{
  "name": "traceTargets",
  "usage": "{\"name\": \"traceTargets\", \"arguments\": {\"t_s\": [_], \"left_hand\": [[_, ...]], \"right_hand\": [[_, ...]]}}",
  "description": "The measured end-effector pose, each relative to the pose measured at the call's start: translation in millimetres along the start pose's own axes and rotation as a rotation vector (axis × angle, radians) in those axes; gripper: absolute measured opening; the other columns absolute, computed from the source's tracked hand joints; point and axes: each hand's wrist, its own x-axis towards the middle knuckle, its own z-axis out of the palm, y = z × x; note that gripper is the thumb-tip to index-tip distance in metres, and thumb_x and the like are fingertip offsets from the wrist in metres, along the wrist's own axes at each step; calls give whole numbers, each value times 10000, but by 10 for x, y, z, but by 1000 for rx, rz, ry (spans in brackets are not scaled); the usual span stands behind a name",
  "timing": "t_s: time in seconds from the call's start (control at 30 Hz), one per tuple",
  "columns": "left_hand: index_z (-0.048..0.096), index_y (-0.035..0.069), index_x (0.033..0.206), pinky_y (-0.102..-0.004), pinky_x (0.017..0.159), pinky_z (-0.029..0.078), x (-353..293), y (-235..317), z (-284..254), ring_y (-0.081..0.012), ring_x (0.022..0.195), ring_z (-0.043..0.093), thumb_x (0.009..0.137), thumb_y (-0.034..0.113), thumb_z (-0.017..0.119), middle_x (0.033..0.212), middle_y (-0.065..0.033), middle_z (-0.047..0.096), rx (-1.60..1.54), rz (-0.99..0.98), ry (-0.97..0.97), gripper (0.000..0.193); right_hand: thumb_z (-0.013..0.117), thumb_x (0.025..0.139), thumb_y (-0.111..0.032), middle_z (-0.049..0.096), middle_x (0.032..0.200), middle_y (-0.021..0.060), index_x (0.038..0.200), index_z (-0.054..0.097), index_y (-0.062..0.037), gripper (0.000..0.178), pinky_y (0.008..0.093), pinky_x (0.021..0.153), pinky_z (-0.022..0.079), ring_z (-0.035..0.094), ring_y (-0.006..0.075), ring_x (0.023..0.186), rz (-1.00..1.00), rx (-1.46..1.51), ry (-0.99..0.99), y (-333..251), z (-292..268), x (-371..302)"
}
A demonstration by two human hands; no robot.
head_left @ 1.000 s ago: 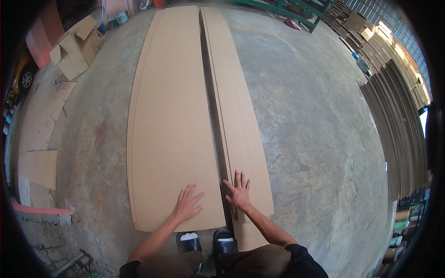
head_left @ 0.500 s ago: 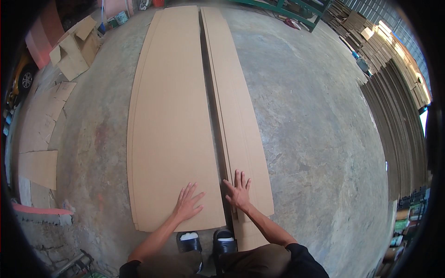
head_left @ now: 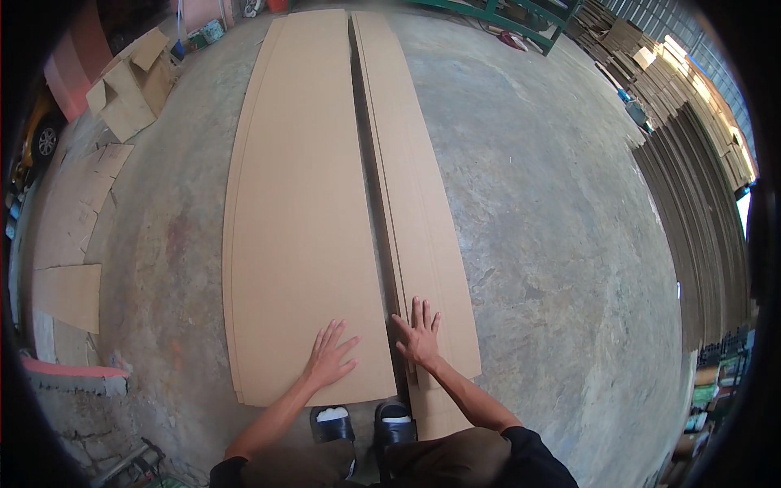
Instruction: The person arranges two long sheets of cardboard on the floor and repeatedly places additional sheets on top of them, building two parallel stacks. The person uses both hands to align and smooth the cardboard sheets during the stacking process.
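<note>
A long, wide brown cardboard sheet (head_left: 301,203) stretches away from my feet on the concrete floor. My left hand (head_left: 329,358) rests palm down near its close right corner, fingers spread. Just right of it, past a dark narrow gap, runs a slimmer cardboard strip (head_left: 415,203), which looks folded or layered along its left edge. Over the near end of this strip lies my right hand (head_left: 421,337), fingers apart and thumb toward the gap. Neither hand grips anything. A further piece of cardboard (head_left: 437,409) shows beneath the strip, beside my right foot.
Flattened cardboard (head_left: 69,220) and an opened box (head_left: 134,85) lie at the left. Stacked cardboard sheets (head_left: 700,228) line the right side. A green metal frame (head_left: 521,28) stands at the far end. My sandalled feet (head_left: 396,419) are close to the wide sheet's near edge.
</note>
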Motion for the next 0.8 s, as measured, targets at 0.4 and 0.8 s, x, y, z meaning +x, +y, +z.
{"name": "traceTargets", "arguments": {"t_s": [0.4,0.8], "left_hand": [[580,290,1579,-616,1324,171,-4,-6,11,-397,1665,167,952,421,759,1789,-165,240,10,-3,4,665],[578,299,1583,-615,1329,147,-2,-22,33,-389,1673,145,940,440,773,1804,-146,211,15,-6,0,687]], "right_hand": [[883,814,-382,0,1812,257,1624,486,-368,902,809,1243,74,-14,518,1660,1,4,0,-10,-13,-2],[885,811,-391,-9,1812,257,1635,464,-379,925,813,1242,72,-23,520,1660,-5,-16,3,8,24,0]]}}
